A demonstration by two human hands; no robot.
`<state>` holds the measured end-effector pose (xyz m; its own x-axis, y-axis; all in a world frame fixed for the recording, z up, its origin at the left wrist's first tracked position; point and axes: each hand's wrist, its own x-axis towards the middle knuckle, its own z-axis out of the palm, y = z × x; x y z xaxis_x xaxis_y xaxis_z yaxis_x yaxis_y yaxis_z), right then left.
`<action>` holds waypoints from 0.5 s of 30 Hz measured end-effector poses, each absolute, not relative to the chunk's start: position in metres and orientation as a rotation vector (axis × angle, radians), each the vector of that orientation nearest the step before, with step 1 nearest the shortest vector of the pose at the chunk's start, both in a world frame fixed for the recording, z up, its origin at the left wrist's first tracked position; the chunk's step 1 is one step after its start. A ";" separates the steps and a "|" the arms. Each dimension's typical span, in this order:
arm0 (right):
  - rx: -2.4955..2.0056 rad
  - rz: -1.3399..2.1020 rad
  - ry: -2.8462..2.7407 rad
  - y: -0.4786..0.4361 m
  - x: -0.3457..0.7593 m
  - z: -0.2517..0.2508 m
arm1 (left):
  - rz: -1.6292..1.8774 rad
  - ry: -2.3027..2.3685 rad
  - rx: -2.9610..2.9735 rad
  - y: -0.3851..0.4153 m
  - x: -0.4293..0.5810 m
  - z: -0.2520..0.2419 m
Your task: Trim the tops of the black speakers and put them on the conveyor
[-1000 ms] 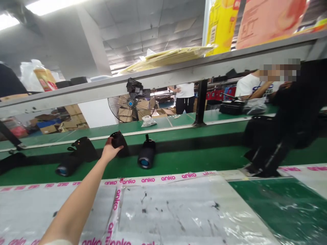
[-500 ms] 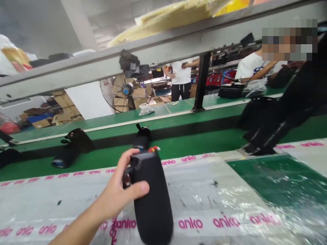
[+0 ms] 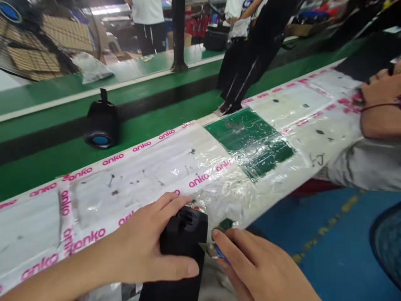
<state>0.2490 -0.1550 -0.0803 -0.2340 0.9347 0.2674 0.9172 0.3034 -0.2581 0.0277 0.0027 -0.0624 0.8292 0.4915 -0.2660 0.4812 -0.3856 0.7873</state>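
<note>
My left hand (image 3: 144, 242) is wrapped round a black portable speaker (image 3: 184, 234), its thumb pressed across the near face. Red bits that look like wires (image 3: 196, 207) show at the speaker's top end. In my right hand (image 3: 260, 263) is a small pointed metal blade with a blue part (image 3: 209, 251), close against the speaker's right side. Most of this tool is hidden by my fingers, so its exact kind is unclear. The speaker is held above the near edge of the plastic-covered bench (image 3: 163, 163), its lower end cut off by the frame.
Another black speaker with a blue end (image 3: 102, 121) lies on the green conveyor belt (image 3: 153, 100). A dark post (image 3: 250, 54) stands beyond the bench. At right are another person's hands (image 3: 382, 90). A fan (image 3: 31, 42) stands at the far left; blue floor (image 3: 338, 234) shows below.
The view has swung right and down. The speaker in my left hand is lower and nearer, and my right hand with the bladed tool has come in beside it.
</note>
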 end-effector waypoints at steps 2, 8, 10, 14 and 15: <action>-1.674 -0.001 -2.283 -0.148 0.255 -0.072 | 0.055 0.623 2.061 0.006 0.033 -0.065; -1.688 0.017 -2.375 -0.137 0.255 -0.066 | 0.173 0.447 2.027 0.012 0.037 -0.072; -1.682 -0.006 -2.392 -0.137 0.254 -0.066 | 0.187 0.448 1.989 0.012 0.037 -0.074; -1.696 -0.061 -2.489 -0.141 0.255 -0.063 | 0.197 0.458 1.920 0.013 0.039 -0.074; -1.702 -0.062 -2.518 -0.142 0.254 -0.062 | 0.196 0.450 1.915 0.014 0.040 -0.074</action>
<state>0.2542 -0.1423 -0.0616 -0.3693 0.9232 0.1069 0.9273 0.3736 -0.0236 0.0402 0.0137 -0.0737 0.9139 0.3988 -0.0755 0.2168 -0.3225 0.9214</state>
